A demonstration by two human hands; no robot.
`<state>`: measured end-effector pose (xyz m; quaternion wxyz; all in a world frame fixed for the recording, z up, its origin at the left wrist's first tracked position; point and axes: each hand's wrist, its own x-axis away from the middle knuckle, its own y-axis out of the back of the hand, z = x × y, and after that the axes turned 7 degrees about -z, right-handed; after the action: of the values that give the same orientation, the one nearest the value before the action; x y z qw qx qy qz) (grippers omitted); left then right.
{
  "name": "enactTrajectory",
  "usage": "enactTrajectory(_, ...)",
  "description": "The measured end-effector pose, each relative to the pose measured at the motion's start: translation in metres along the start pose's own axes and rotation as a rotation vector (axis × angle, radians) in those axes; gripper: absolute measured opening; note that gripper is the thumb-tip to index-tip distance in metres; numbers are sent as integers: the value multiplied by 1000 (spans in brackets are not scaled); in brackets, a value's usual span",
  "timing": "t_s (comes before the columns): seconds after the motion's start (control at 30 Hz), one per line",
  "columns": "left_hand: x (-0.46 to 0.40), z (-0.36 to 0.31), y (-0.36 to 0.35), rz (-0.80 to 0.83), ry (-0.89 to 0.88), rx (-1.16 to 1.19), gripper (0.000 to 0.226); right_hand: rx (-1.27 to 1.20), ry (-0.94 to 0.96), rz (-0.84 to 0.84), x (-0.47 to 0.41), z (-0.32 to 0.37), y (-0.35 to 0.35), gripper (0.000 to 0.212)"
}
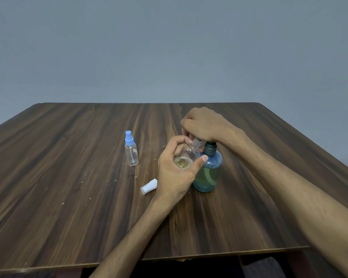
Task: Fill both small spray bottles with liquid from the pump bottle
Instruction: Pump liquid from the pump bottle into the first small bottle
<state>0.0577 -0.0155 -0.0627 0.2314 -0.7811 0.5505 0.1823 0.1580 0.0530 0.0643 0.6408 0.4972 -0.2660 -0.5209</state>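
On the dark wood-grain bench [68, 177], furthest left, a small clear spray bottle [131, 152] stands upright with its blue spray top on, well apart from the hands. Nearer the front edge a white cap [148, 186] lies on its side, just beside the left wrist. The left hand [177, 173] has its grip closed round a second small spray bottle [186, 155], uncapped and tilted, its threaded neck angled up toward the pump; a little yellowish liquid sits in its lower part. Just right of it stands the blue-green pump bottle [208, 173], upright on the bench. The right hand [203, 124] rests on the pump head, fingers curled down over it above the small bottle's mouth.
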Motion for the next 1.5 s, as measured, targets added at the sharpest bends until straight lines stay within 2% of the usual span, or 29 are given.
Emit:
enactTrajectory(0.1, 2, -3, -1, 6, 18, 21, 45, -33, 15, -44, 2, 0, 5, 33)
enactTrajectory(0.23, 0, -2, -1, -1, 4, 1, 45, 3, 3, 3, 3, 1, 2, 34)
enactTrajectory(0.63, 1, -2, 0, 10, -1, -7, 43, 3, 26, -47, 0, -2, 3, 31)
enactTrajectory(0.87, 0, -3, 0, -3, -15, -33, 44, 27, 30, -25, -3, -3, -3, 37)
enactTrajectory(1.03, 0, -3, 0, 13, -2, 0, 43, -18, 9, -43, -5, -5, 4, 30)
enactTrajectory(1.13, 0, -5, 0, 11, -5, -7, 43, 10, 9, -13, -5, -4, -2, 31)
enactTrajectory(1.3, 2, -6, 0, 8, 10, 3, 43, 11, 25, -72, -4, -5, 1, 29)
enactTrajectory(1.5, 2, -4, -1, 4, 17, 12, 44, 65, 34, -61, -4, -5, -4, 29)
